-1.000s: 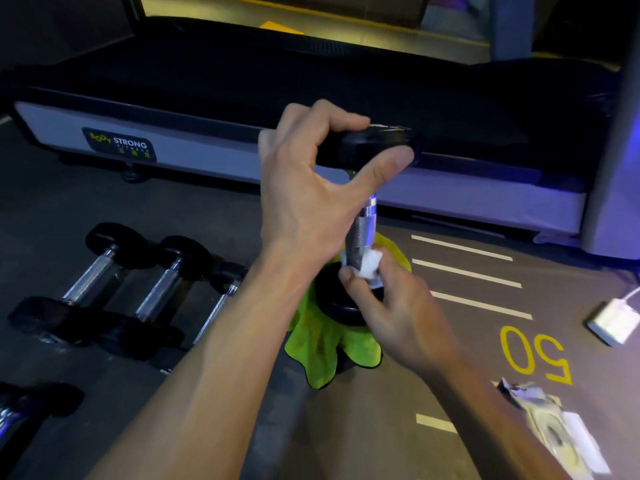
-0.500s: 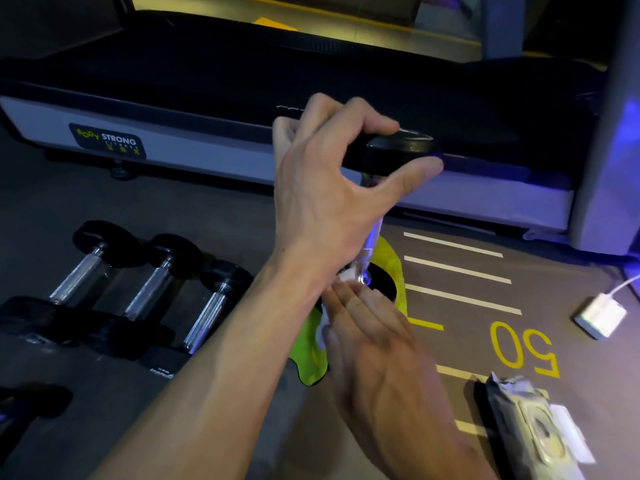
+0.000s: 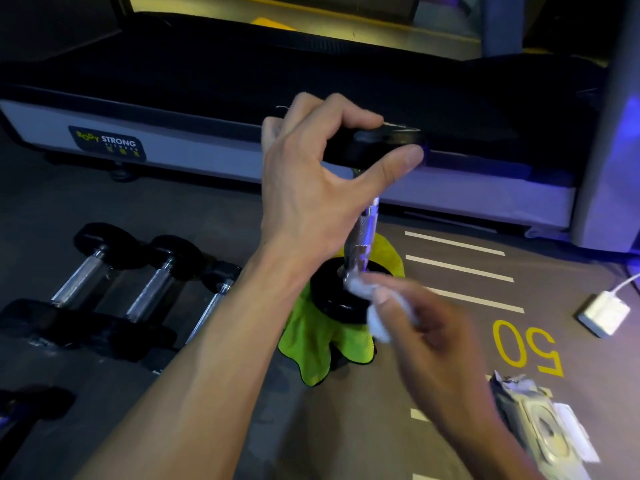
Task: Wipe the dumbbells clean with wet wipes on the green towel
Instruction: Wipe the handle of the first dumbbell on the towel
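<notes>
A badge reading "BODY STRONG" (image 3: 107, 143) marks the pale side rail of a treadmill (image 3: 214, 157) at the back, and a yellow "50" (image 3: 526, 348) is painted on the dark floor (image 3: 450, 427) beside white lines. In front of the treadmill, a dumbbell (image 3: 365, 233) stands on end on a green towel (image 3: 311, 344) spread on the floor. The left hand (image 3: 311, 188) grips its upper black head, fingers curled over the top and thumb pressed against the rim. The right hand (image 3: 426, 323), blurred, pinches a white wet wipe (image 3: 367, 296) against the lower head where the chrome handle meets it. Three more dumbbells (image 3: 138, 289) lie side by side at left. A wipes packet (image 3: 540, 427) lies at lower right, a white charger (image 3: 604, 311) near the right edge.
</notes>
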Motion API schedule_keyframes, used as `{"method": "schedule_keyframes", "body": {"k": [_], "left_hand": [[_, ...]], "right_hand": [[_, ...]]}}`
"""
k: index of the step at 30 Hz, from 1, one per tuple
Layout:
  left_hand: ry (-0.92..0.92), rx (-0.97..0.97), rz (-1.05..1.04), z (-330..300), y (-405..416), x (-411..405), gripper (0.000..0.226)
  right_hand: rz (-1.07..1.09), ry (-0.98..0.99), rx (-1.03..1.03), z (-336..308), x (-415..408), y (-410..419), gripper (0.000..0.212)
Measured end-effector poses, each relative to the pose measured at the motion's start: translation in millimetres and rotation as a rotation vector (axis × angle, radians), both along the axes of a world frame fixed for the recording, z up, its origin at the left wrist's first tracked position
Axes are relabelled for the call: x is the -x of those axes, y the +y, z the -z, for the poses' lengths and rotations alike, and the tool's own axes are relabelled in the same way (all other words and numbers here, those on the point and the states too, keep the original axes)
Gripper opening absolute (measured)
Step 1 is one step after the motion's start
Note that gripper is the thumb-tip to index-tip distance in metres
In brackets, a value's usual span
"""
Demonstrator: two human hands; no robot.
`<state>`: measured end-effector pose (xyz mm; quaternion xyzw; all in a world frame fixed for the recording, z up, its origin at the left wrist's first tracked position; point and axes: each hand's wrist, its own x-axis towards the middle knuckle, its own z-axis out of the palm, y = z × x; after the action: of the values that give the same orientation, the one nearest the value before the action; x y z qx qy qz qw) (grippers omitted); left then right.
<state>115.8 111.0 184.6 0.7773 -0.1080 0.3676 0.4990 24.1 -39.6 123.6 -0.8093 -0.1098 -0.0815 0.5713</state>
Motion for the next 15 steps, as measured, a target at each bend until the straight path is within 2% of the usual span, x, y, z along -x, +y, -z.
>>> {"method": "schedule_keyframes", "body": {"k": [3, 5, 9, 13, 15], "left_hand": [[0.009, 0.011, 0.011, -1.3, -1.0, -1.5, 0.033], [0.004, 0.014, 0.013, -1.5, -1.1, -0.7, 0.032], [-0.009, 0.007, 0.022, -0.9, -2.7, 0.8, 0.032], [-0.013, 0.008, 0.025, -0.2, -3.5, 1.5, 0.033], [-0.012, 0.009, 0.025, -0.3, -4.2, 0.9, 0.033]], "right_hand": [[0.145, 0.173, -0.41, -10.4, -11.9, -11.3, 0.028], [0.151, 0.312, -0.637, -20.2, -21.9, -5.2, 0.034], [0.158, 0.325, -0.753, -31.5, -31.6, 11.8, 0.043], [0.388, 0.254, -0.886, -33.5, -46.6, -7.0, 0.031], [0.393, 0.246, -0.82, -28.0, -54.2, -12.0, 0.032]]}}
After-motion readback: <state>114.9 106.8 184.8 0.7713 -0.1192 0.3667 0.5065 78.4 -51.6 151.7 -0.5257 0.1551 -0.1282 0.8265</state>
